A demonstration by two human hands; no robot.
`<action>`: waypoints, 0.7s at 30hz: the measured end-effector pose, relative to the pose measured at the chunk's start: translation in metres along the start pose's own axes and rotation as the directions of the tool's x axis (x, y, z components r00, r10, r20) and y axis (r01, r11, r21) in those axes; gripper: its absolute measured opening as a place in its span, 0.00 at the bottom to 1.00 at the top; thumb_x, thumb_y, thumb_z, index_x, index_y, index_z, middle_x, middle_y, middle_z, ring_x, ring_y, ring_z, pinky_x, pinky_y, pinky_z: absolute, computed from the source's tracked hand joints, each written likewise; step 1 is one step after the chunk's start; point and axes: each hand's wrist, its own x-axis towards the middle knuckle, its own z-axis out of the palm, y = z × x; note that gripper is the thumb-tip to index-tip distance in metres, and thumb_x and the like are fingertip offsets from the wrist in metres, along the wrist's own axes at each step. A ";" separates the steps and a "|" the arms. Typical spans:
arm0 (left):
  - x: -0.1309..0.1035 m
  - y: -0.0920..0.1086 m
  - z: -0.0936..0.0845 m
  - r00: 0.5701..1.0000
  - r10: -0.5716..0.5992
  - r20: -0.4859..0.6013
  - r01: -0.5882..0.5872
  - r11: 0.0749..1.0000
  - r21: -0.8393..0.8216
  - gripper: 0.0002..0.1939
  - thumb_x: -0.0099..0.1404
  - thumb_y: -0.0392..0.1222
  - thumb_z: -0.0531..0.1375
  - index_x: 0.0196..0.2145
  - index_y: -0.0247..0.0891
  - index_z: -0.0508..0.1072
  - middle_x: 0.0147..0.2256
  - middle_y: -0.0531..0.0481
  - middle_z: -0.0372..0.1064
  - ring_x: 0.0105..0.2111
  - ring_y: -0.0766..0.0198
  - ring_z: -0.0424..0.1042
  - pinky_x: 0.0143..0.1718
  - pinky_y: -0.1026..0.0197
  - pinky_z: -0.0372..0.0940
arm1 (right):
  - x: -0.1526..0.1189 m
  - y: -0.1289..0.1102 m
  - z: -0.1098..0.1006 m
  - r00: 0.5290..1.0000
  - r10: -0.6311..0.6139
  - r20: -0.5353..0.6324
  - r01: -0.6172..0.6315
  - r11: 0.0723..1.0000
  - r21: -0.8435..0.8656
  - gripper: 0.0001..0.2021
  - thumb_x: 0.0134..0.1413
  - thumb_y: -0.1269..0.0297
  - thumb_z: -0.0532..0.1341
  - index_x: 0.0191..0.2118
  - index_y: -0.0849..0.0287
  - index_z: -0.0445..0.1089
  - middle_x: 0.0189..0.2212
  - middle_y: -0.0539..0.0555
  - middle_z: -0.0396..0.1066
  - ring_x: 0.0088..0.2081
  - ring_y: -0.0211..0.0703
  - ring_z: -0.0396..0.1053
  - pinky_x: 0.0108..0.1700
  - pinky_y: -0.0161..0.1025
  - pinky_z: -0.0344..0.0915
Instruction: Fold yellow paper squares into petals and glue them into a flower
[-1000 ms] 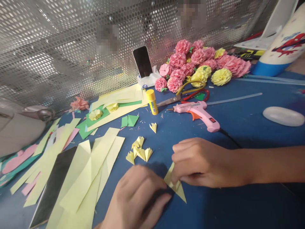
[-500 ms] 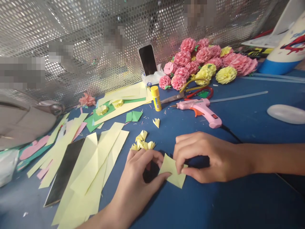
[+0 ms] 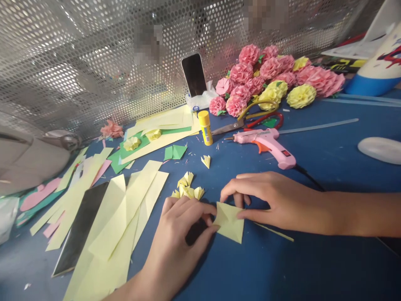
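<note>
A small pale yellow paper square [image 3: 230, 225], with crease lines on it, lies between my hands just above the blue table. My left hand [image 3: 184, 230] is closed on its left edge, thumb and forefinger pinching it. My right hand [image 3: 278, 202] is beside its right side: the thumb tip touches the upper right corner, while the curled forefinger stays apart from the thumb. Under the right hand lies a thin yellow paper strip [image 3: 275, 232]. Several folded yellow paper pieces [image 3: 188, 188] sit just past my left fingers, and a single folded piece [image 3: 206, 161] lies farther off.
Long yellow paper strips [image 3: 122, 230] cover the left side, partly over a dark flat panel [image 3: 81, 225]. Beyond my hands are a glue stick [image 3: 205, 128], scissors [image 3: 234, 125] and a pink glue gun [image 3: 266, 144]. Pink paper flowers [image 3: 241, 73] and a phone [image 3: 194, 75] stand behind.
My right thumb and forefinger have spread apart, and a thin yellow strip now shows beneath that hand. My left hand keeps its pinch on the square. The view has shifted slightly.
</note>
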 end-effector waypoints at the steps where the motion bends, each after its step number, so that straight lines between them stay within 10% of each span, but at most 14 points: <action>1: 0.001 0.000 0.000 1.000 -0.012 0.001 0.012 1.000 -0.006 0.07 0.66 0.31 0.63 0.37 0.42 0.73 0.32 0.59 0.72 0.33 0.65 0.69 0.41 0.58 0.58 | 0.000 0.000 0.001 1.000 0.003 0.002 -0.003 1.000 -0.006 0.09 0.62 0.65 0.62 0.48 0.51 0.70 0.33 0.46 0.72 0.33 0.37 0.71 0.38 0.33 0.61; 10: 0.000 -0.002 0.001 0.992 0.121 -0.029 -0.119 0.992 0.053 0.06 0.68 0.31 0.61 0.37 0.41 0.72 0.31 0.59 0.72 0.32 0.67 0.69 0.41 0.60 0.56 | 0.001 0.005 0.006 0.992 -0.120 -0.027 0.116 0.984 -0.138 0.09 0.65 0.67 0.60 0.49 0.54 0.70 0.34 0.49 0.72 0.33 0.38 0.69 0.37 0.34 0.61; 21: -0.010 -0.013 0.008 0.903 0.428 -0.044 -0.411 0.888 0.204 0.16 0.79 0.38 0.48 0.45 0.40 0.76 0.43 0.52 0.79 0.43 0.65 0.74 0.48 0.59 0.61 | 0.006 0.016 -0.013 0.812 -0.566 0.144 0.579 0.749 -0.323 0.17 0.74 0.71 0.47 0.45 0.60 0.73 0.46 0.55 0.77 0.48 0.42 0.70 0.47 0.42 0.64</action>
